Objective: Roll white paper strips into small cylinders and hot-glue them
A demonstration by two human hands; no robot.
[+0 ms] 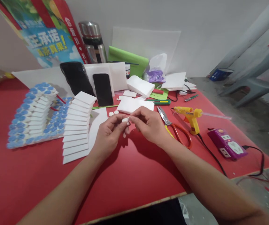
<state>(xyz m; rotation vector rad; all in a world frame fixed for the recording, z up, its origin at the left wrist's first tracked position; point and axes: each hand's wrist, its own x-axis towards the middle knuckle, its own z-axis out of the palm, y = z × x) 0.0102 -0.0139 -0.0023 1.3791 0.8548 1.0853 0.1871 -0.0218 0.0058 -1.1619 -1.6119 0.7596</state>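
Between the fingertips of both hands is a small white piece [125,120], perhaps a rolled strip; its kind is too small to make out. My left hand [109,132] pinches it from the left, while my right hand [147,123] holds its other end between thumb and forefinger. Just behind the left fingers lie a few small white rolls [114,112]. To the left stands a stepped white foam-board stair [77,132] on a white sheet [99,120]. Farther left is a model piece [36,115] with white steps and many blue-topped white rolls.
Right of my hands lie scissors [172,125], a yellow glue gun [189,117] with its cord, and a purple power socket [227,145]. Behind are white board pieces [135,104], a green cutter [161,102], two phones [103,89], a thermos [93,42] and purple-packed wipes [156,75].
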